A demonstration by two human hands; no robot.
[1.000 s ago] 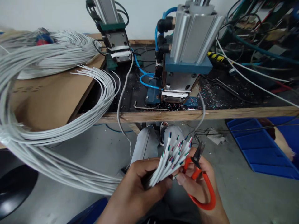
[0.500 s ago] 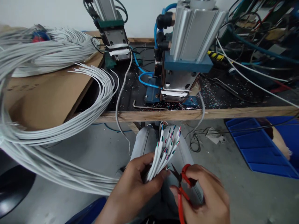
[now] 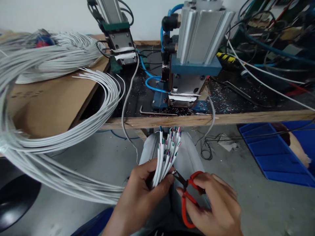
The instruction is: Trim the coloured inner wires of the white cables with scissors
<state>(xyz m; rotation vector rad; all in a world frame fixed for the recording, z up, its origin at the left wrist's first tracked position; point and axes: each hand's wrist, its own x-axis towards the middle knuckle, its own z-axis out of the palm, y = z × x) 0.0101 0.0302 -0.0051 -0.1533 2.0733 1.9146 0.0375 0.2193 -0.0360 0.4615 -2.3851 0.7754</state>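
Below, left hand (image 3: 142,193) grips round white cables (image 3: 164,157); right hand (image 3: 216,203), orange-handled cutters (image 3: 188,193).

In your left hand (image 3: 145,193) you hold a bundle of thin white cables (image 3: 165,157). Their cut ends point up and away from you, spread a little like a fan, and each end shows short coloured cores in green, red and blue. The long rest of the bundle runs out to your left in a wide loop. In your right hand (image 3: 214,203) you hold small red-handled cutters (image 3: 186,193). The dark blades point left and touch the bundle just above your left thumb.
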